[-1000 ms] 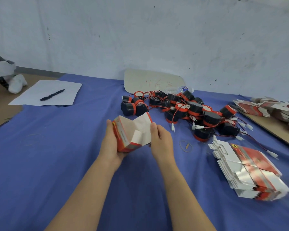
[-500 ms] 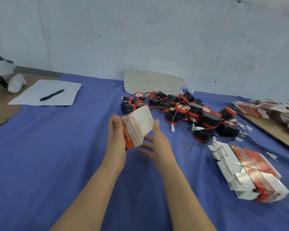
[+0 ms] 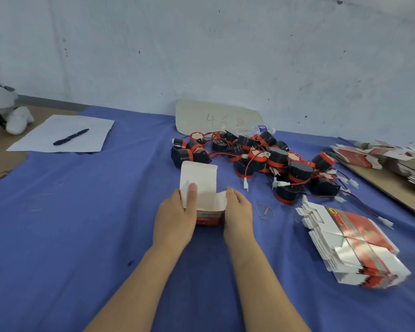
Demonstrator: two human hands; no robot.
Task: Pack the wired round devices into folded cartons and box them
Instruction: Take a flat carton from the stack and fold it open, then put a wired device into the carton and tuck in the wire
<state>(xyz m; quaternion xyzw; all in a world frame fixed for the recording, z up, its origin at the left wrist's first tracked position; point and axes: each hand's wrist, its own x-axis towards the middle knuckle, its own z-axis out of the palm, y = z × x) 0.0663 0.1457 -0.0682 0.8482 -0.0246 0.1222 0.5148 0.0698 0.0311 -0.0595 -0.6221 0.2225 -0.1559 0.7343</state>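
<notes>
Now | my left hand [image 3: 175,219] and right hand [image 3: 238,212] clasp the upright carton [image 3: 205,200] | risk: squeezing too hard could buckle its walls.

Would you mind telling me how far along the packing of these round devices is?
Early on. Done: one carton is folded and stands on the blue cloth, top flap open. In hand: the left hand and right hand grip its sides; no device shows inside. Left: the pile of wired devices lies unpacked, the stack of flat cartons waits, and no outer box is in view.
</notes>
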